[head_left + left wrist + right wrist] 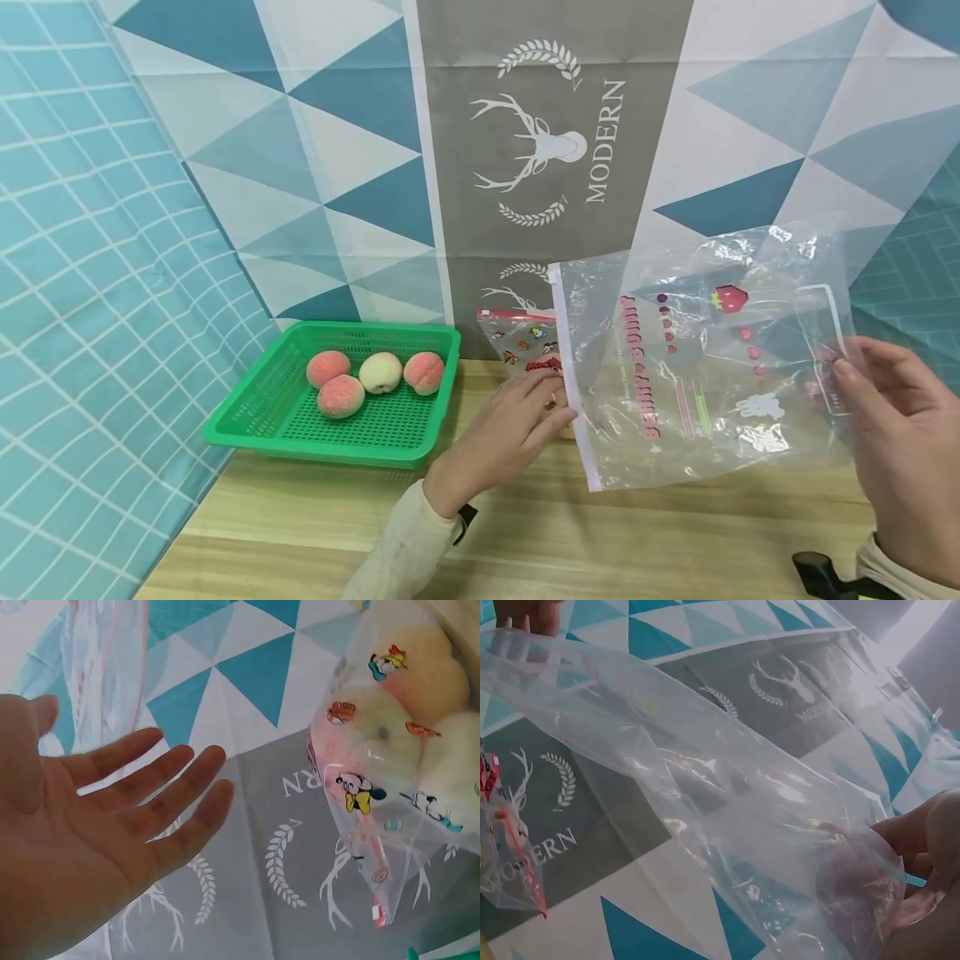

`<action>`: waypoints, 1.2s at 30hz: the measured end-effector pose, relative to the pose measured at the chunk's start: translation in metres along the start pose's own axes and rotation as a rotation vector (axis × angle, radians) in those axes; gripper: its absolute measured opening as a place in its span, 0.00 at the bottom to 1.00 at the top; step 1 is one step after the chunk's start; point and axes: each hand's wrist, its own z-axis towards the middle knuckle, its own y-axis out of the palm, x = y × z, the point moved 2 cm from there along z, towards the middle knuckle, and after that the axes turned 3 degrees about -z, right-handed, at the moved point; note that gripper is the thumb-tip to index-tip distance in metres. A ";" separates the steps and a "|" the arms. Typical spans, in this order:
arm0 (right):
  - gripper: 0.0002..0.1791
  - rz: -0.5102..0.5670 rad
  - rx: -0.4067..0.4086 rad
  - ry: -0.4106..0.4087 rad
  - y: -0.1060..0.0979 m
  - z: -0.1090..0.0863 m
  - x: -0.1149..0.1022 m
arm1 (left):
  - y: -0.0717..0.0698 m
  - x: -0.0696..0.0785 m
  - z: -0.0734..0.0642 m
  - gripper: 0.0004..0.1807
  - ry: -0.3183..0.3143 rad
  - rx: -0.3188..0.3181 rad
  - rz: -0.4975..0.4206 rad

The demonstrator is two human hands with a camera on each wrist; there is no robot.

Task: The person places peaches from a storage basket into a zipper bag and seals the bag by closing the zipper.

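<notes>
My right hand [903, 442] pinches one end of a large clear zip bag [705, 358] printed with pink lettering, a strawberry and a white bunny. The bag hangs flat across the right of the head view, its pale zip edge facing left. Beside that zip edge is my left hand [510, 429], its fingers extended and spread in the left wrist view with nothing in the palm. Behind the left hand stands a smaller zip bag [382, 795] with cartoon prints and a red zip, holding several peaches. In the head view it is partly hidden by the left hand and the large bag.
At the left, a green plastic basket [315, 451] on the wooden table [300, 517] contains several peaches [341, 397], pink and pale. A patterned cloth wall [360, 125] with a deer print rises directly behind, and a blue grid-patterned wall [82, 275] borders the left side.
</notes>
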 end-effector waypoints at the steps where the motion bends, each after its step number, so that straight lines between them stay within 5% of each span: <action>1: 0.16 0.020 -0.051 0.007 0.000 0.000 0.001 | -0.001 0.001 0.000 0.23 -0.003 0.015 -0.034; 5: 0.18 0.023 -0.288 0.039 -0.003 -0.002 0.007 | -0.007 0.002 0.000 0.15 -0.022 0.080 -0.138; 8: 0.18 -0.118 -0.429 0.091 -0.007 -0.001 0.012 | -0.011 0.003 0.000 0.12 -0.041 0.129 -0.174; 15: 0.19 -0.820 -0.639 0.199 -0.023 0.002 0.019 | -0.022 0.004 -0.001 0.04 -0.012 0.229 -0.104; 19: 0.17 -0.978 -0.607 0.148 -0.031 0.002 0.014 | -0.029 0.004 -0.004 0.02 0.001 0.271 -0.022; 24: 0.14 -0.957 -0.431 0.000 -0.022 -0.002 0.004 | -0.036 0.005 -0.006 0.01 0.035 0.300 0.077; 27: 0.14 -0.911 -0.409 -0.082 -0.007 -0.007 -0.002 | -0.041 0.006 -0.007 0.02 0.064 0.306 0.116; 32: 0.16 -0.863 -0.530 -0.135 0.017 -0.015 -0.005 | -0.048 0.008 -0.009 0.03 0.104 0.267 0.137; 36: 0.20 -0.799 -0.690 -0.095 0.030 -0.021 0.001 | -0.052 0.013 -0.011 0.04 0.134 0.235 0.142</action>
